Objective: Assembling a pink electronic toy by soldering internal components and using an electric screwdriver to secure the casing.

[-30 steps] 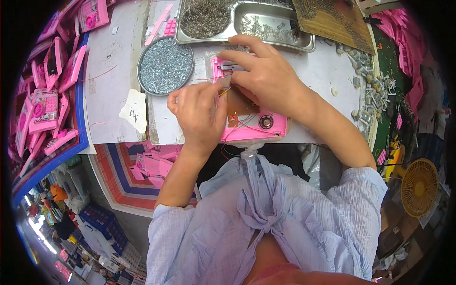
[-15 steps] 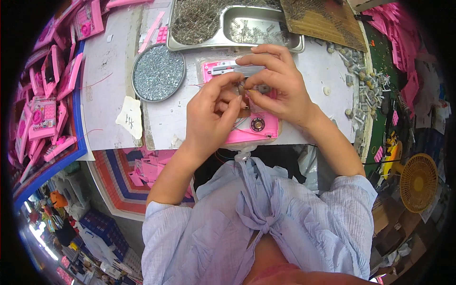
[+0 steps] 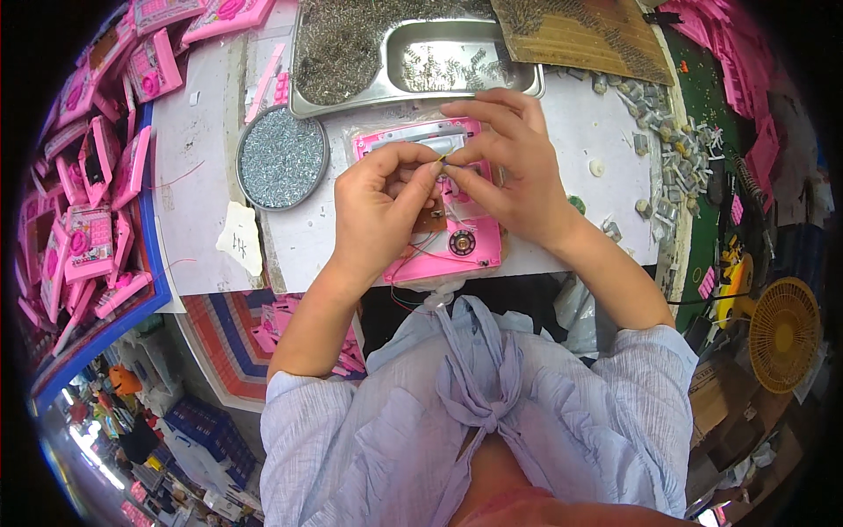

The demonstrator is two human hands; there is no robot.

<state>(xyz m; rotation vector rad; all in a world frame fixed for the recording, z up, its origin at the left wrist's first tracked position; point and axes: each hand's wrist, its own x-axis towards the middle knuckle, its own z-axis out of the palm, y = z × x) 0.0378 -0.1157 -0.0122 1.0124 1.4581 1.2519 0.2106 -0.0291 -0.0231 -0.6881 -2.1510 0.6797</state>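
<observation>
Over a pink plastic case (image 3: 485, 256) on the white table, the fingertips of both my hands meet. My left hand (image 3: 379, 211) is closed in a pinch, and its fingers cover what it grips. With thumb and forefinger my right hand (image 3: 520, 180) pinches a thin yellow wire-like piece (image 3: 443, 159); its other fingers are raised and bent. Inside the case, below the fingers, lie a brown circuit board (image 3: 428, 220), thin red wires and a round black part with a ring of holes (image 3: 462, 242). A grey strip (image 3: 430, 133) runs along the case's far side.
Left of the case stands a round dish (image 3: 283, 158) of small metal pieces. A steel tray (image 3: 383, 86) of springs and a brown board (image 3: 580, 39) lie beyond. Small metal parts (image 3: 672, 167) are scattered right. Pink cases (image 3: 88, 237) fill the left; a yellow fan (image 3: 784, 335) stands right.
In the picture the tray, dish and case have shifted slightly left. My hands have drawn closer together, fingertips now meeting, and more of the brown circuit board shows.
</observation>
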